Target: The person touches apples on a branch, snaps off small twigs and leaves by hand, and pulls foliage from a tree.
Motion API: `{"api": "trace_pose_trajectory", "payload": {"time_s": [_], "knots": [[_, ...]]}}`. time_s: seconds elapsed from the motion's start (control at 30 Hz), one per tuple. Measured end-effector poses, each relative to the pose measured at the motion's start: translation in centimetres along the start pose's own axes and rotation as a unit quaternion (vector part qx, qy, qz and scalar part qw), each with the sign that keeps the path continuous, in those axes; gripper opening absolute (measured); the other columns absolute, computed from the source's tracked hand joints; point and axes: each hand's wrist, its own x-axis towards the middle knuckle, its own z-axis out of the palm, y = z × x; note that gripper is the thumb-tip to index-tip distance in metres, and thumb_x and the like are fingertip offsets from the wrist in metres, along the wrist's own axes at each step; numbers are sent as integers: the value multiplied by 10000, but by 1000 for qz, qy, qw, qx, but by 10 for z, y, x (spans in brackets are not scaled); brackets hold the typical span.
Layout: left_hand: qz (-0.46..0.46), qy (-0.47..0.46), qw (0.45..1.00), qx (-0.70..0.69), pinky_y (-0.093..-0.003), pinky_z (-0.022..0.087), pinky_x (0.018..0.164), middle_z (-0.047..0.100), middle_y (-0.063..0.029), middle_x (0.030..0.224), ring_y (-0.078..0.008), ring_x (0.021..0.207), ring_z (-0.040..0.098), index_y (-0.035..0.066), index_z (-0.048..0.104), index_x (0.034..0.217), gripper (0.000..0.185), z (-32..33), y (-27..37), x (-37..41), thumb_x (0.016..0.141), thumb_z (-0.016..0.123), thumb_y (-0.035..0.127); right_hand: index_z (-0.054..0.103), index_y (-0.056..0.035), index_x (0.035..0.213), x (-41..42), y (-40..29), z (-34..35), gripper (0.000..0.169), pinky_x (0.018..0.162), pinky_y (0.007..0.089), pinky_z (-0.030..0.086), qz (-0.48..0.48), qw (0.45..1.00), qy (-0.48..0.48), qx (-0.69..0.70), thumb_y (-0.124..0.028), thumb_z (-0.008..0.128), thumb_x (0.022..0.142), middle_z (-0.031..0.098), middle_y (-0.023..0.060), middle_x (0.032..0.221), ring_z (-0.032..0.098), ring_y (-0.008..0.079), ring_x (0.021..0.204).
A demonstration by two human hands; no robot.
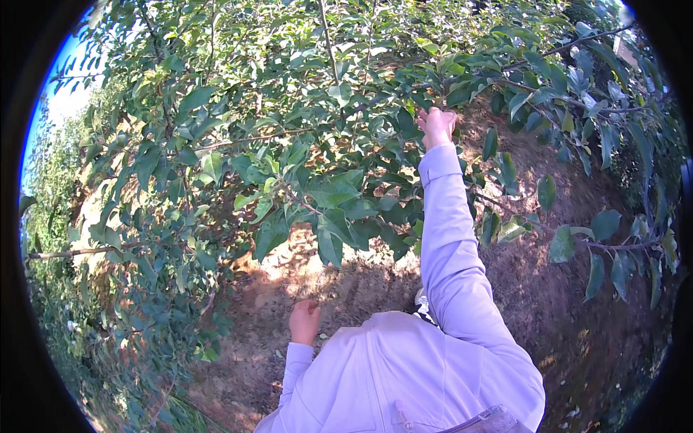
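Note:
My right hand (437,127) is stretched far forward among the leafy branches of a broad-leaved tree. Its fingers are bent beside green leaves and a branch (373,100); leaves and the hand itself hide whether they grip anything. Low in front of my body, my left hand (305,322) hangs over the bare soil with its fingers curled. Nothing shows in it, though its palm is turned out of sight. Between the two hands, a leafy shoot (303,200) with large green leaves points towards me.
Thin branches (612,246) with leaves reach across on the right, beside my sleeve. Another bare-looking branch (86,251) sticks out at the left. Dense foliage (162,303) stands left of me. Sunlit and shaded soil (254,319) lies below, and a shoe (422,306) shows under my jacket.

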Motion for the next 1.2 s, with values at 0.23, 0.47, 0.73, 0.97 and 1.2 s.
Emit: {"api": "trace_pose_trajectory", "payload": {"time_s": [0.23, 0.47, 0.73, 0.97, 1.2], "knots": [[78, -82, 992, -58, -328, 487, 677, 613, -142, 841, -251, 760, 618, 20, 621, 895, 195, -12, 65, 6, 748, 630, 148, 315, -6, 1190, -7, 2, -4, 434, 571, 331, 519, 38, 998, -27, 51, 12, 463, 783, 513, 163, 962, 609, 236, 717], [132, -163, 948, -241, -256, 471, 681, 633, -81, 876, -144, 757, 601, 27, 624, 961, 179, -23, 127, 15, 811, 586, 118, 475, 9, 1134, -27, 44, -29, 363, 689, 304, 443, -284, 943, 6, -175, -22, 532, 776, 559, 135, 891, 550, 209, 784], [245, -185, 882, -358, -238, 498, 669, 619, -106, 890, -129, 777, 602, -18, 571, 1050, 258, -103, 203, -6, 795, 585, 16, 522, -35, 1090, -126, 49, -55, 368, 740, 301, 438, -288, 938, -106, -164, 74, 516, 739, 485, 103, 951, 509, 207, 794], [383, 156, 877, -243, -275, 487, 696, 580, -120, 976, -214, 838, 583, 15, 614, 955, 193, -119, 261, 3, 763, 612, -7, 554, -28, 1005, -143, 44, -71, 286, 778, 255, 430, -332, 919, -132, -164, 40, 598, 731, 506, 62, 937, 540, 150, 857], [365, 339, 861, -98, -306, 436, 786, 556, -98, 1063, -212, 947, 516, 43, 645, 909, 180, -111, 288, 36, 732, 639, 13, 556, -24, 976, -148, 66, -73, 225, 743, 234, 448, -338, 918, -166, -120, 71, 536, 773, 498, 49, 936, 547, 124, 809]]}}
